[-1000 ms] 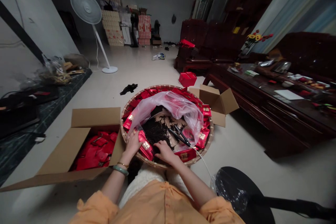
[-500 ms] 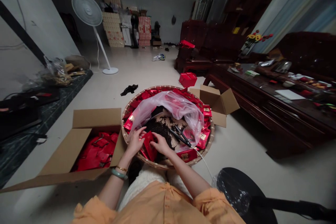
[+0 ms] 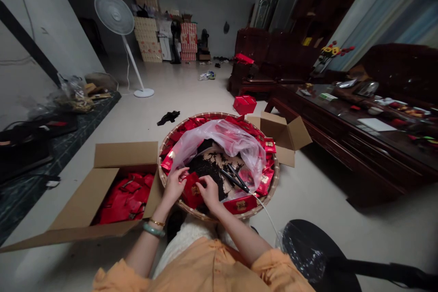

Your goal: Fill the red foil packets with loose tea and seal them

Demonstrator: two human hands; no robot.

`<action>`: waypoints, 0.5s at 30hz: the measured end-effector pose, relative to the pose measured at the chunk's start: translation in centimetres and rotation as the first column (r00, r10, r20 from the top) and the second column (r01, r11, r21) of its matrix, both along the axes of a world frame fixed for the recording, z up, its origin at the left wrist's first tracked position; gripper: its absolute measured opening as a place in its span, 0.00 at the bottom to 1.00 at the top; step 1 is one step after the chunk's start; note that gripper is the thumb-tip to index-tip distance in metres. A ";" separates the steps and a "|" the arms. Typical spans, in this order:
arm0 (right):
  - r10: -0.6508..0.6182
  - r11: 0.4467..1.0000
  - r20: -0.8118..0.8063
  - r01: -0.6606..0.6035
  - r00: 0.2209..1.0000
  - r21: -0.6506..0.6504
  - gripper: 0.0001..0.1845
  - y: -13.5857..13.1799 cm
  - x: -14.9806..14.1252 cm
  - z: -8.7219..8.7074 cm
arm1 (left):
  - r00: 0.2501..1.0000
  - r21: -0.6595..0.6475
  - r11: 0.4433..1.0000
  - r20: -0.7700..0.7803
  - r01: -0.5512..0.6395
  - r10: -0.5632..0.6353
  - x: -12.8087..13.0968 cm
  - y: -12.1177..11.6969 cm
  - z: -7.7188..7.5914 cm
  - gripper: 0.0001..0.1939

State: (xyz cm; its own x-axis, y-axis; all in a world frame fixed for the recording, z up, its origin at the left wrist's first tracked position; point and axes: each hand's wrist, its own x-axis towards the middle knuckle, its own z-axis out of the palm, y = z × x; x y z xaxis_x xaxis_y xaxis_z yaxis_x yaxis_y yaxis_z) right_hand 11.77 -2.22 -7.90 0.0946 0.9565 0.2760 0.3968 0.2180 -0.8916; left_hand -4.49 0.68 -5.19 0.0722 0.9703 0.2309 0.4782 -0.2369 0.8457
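Observation:
A red packet (image 3: 192, 193) with gold print is held between my two hands over the near side of a round woven basket (image 3: 275, 181). My left hand (image 3: 175, 185) is closed on its left edge, while my right hand (image 3: 209, 191) pinches the right edge. Behind the packet, a pinkish clear plastic bag (image 3: 226, 133) lies open with dark, dry, shredded stuff (image 3: 207, 166) inside. A black hair-straightener-like clamp (image 3: 238, 179) with a white cord rests on the bag, its jaws apart. Several red packets (image 3: 265, 181) line the basket's edge.
On the left, an open carton (image 3: 78, 198) holds many red packets; another carton (image 3: 286, 134) stands open at the basket's right. A round black stand (image 3: 315, 251) is at lower right, a low dark table (image 3: 328, 123) beyond it. A white fan (image 3: 137, 68) stands farther back.
The red packet has turned so its gold-printed face shows more and it looks flatter. My right hand has shifted slightly with it; the clamp and basket stay in place.

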 end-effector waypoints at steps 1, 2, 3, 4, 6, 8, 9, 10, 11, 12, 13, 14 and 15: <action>-0.009 1.000 -0.022 0.009 1.000 -0.016 0.05 0.1 0.1 0.1 | 0.999 0.009 1.000 -0.031 -0.012 0.012 -0.2 0.1 0.1 0.20; -0.023 0.999 -0.064 0.021 0.998 -0.041 0.06 0.3 0.3 0.2 | 0.997 0.024 0.999 -0.070 -0.038 0.040 -0.5 0.1 0.1 0.20; -0.043 0.997 -0.127 0.034 0.991 -0.074 0.07 0.6 0.4 0.4 | 0.990 0.050 0.996 -0.111 -0.077 0.082 -0.7 0.2 0.2 0.19; -0.064 0.993 -0.205 0.042 0.977 -0.113 0.08 0.9 0.5 0.5 | 0.980 0.082 0.989 -0.148 -0.120 0.131 -0.8 0.2 0.3 0.17; -0.087 0.983 -0.368 0.019 0.926 -0.184 0.11 1.4 0.8 0.8 | 0.966 0.128 0.977 -0.172 -0.173 0.193 -0.6 0.1 0.5 0.14; -0.048 0.976 -0.483 -0.063 0.874 -0.210 0.13 1.7 0.9 1.2 | 0.983 0.092 0.987 -0.121 -0.130 0.141 0.2 -0.2 0.9 0.16; -0.012 0.974 -0.505 -0.105 0.863 -0.202 0.13 1.7 1.0 1.6 | 0.996 0.034 0.998 -0.071 -0.043 0.045 0.7 -0.4 1.1 0.18; 0.022 0.975 -0.495 -0.128 0.869 -0.180 0.14 1.7 1.2 2.0 | 0.999 -0.027 0.998 -0.021 0.048 -0.049 1.3 -0.6 1.2 0.18; 0.049 0.981 -0.452 -0.128 0.891 -0.147 0.16 1.5 1.4 2.5 | 0.993 -0.073 0.990 0.005 0.121 -0.121 1.9 -0.9 1.4 0.16; 0.067 0.989 -0.376 -0.111 0.924 -0.098 0.20 1.4 1.6 3.1 | 0.988 -0.091 0.984 0.009 0.153 -0.152 2.5 -1.1 1.5 0.16; 0.075 0.995 -0.273 -0.088 0.959 -0.037 0.24 1.2 2.0 3.7 | 0.985 -0.097 0.980 0.010 0.174 -0.174 2.9 -1.3 1.6 0.15; 0.076 0.997 -0.150 -0.071 0.986 0.034 0.28 1.1 2.4 4.3 | 0.983 -0.095 0.979 0.000 0.180 -0.181 3.2 -1.4 1.6 0.15; 0.079 0.992 -0.022 -0.076 0.997 0.104 0.28 0.9 2.8 4.9 | 0.984 -0.087 0.980 -0.011 0.176 -0.178 3.5 -1.5 1.6 0.15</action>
State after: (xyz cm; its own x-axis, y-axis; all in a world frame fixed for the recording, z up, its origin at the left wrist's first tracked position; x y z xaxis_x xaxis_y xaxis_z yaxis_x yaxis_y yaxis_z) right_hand 14.55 -1.31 -3.00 0.0297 0.9278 0.3720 0.3522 0.3386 -0.8725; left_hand -1.00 -0.84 -3.55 0.2482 0.9578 0.1447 0.4510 -0.2464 0.8578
